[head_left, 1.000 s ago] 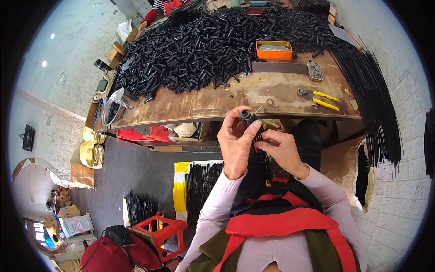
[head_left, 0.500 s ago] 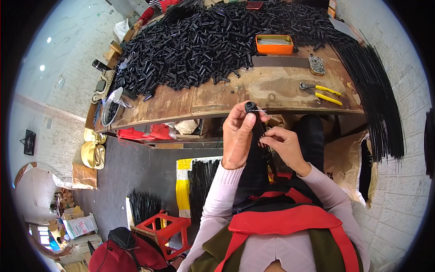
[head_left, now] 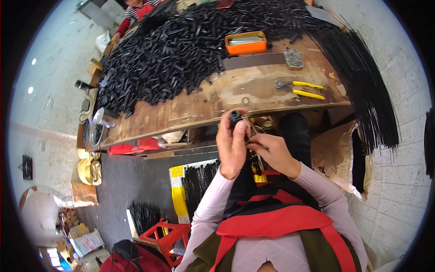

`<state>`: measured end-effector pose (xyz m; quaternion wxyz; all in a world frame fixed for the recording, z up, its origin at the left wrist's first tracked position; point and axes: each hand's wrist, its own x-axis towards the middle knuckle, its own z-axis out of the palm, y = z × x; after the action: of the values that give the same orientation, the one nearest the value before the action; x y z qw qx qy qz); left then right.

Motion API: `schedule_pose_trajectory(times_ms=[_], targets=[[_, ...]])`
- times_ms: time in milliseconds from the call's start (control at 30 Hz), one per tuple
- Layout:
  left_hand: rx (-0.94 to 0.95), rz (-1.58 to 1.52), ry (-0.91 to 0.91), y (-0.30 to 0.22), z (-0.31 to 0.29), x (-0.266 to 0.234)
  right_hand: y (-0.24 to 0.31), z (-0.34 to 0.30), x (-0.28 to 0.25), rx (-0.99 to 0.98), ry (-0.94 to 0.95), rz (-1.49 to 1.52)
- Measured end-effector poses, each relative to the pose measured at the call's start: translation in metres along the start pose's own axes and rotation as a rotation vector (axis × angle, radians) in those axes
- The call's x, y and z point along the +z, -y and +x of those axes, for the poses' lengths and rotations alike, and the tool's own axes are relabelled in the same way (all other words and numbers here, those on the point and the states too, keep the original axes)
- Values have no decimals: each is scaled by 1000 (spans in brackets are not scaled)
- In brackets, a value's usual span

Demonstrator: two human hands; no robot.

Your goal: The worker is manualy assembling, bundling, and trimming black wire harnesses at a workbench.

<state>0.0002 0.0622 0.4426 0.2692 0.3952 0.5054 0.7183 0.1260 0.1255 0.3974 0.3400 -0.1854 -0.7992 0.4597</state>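
Two hands, the left hand (head_left: 230, 152) and the right hand (head_left: 279, 153), work close together by the near edge of the bench (head_left: 222, 95). From here I see the left grip closed around a black tube (head_left: 234, 116), its round end uppermost. The right fingertips sit bunched just beside the tube's lower part; I cannot tell what they hold. Against half a second ago, they have drawn nearer the left thumb. My view has swung too: the pliers (head_left: 304, 89) and orange box (head_left: 247, 48) sit further left in it, and more of a co-worker (head_left: 146, 10) shows. For room, I have a band of worn wood between the pile (head_left: 158, 68) and the near edge, pliers toward its right. Rods (head_left: 368, 90) overhang the right edge.
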Motion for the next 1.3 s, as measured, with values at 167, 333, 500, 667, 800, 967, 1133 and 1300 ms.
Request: schedule_pose_trajectory(times_ms=[167, 333, 500, 667, 800, 967, 1133, 1300], targets=[[-62, 67, 35, 9, 14, 3, -33, 22, -87, -260, -42, -558], [-258, -51, 421, 23, 36, -4, -60, 64, -171, -182, -36, -916], [-368, -279, 503, 19, 30, -4, -106, 74, -173, -92, 106, -733], [-361, -239, 470, 13, 16, -9, -60, 49, -143, 201, -170, -55], [-222, -97, 340, 8, -3, -11, 20, 36, -126, 649, 382, 271], [-160, -58, 246, -6, -20, -10, 51, 4, -104, 137, 309, -284], [-27, 41, 175, -14, -26, -15, 66, -10, -89, -95, 219, -685], [-16, 21, 205, -26, -37, -14, 69, -12, -71, -228, 137, -812]])
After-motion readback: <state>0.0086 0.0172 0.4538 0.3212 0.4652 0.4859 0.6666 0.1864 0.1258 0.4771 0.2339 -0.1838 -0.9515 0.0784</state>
